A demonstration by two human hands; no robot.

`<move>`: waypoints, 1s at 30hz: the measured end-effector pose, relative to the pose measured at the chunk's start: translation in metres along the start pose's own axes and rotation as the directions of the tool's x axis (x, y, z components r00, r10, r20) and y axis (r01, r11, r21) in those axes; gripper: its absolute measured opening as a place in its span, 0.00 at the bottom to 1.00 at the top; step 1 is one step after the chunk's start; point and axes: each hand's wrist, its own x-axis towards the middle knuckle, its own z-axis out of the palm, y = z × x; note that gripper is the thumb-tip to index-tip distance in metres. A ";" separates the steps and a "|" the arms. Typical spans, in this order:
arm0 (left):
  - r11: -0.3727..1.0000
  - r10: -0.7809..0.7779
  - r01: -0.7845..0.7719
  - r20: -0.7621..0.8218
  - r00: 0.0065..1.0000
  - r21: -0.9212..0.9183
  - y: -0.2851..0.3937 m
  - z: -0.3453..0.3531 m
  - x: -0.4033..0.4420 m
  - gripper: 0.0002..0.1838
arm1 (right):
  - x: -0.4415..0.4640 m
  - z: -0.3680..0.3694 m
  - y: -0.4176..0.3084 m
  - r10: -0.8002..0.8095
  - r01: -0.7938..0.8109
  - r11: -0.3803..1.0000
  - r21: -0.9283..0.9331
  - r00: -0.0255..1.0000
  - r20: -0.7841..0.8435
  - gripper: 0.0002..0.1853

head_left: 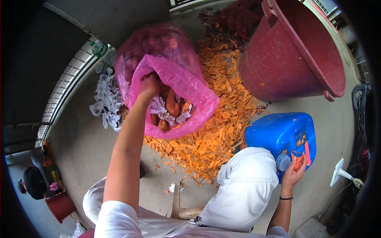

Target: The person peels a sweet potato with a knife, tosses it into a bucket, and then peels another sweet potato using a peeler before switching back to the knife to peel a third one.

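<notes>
My left hand [149, 85] reaches into the mouth of a pink mesh bag [190, 101], its fingers hidden among the contents. Large carrots [171, 104] and crumpled white paper [158, 107] show in the opening. My right hand [295, 169] is closed round an orange-handled peeler [297, 159], over the edge of a blue jerrycan [264, 133]. The can lies on its side beside my knee, with its cap towards me. A hollow in it holds some orange scraps, and a red-orange strip [307, 152] lies beside the peeler.
Orange peelings [206, 148] and round slices cover the floor between bag and can. A big dark-red tub [274, 63] leans at the back right. Crumpled paper [106, 99] and a plastic bottle [99, 48] are left of the bag. A white object [337, 172] lies at right.
</notes>
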 end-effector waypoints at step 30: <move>0.980 0.023 0.025 0.233 0.972 -0.200 0.003 -0.016 -0.015 0.26 | -0.002 0.002 0.018 0.042 -0.042 0.991 0.124 0.999 0.000 0.25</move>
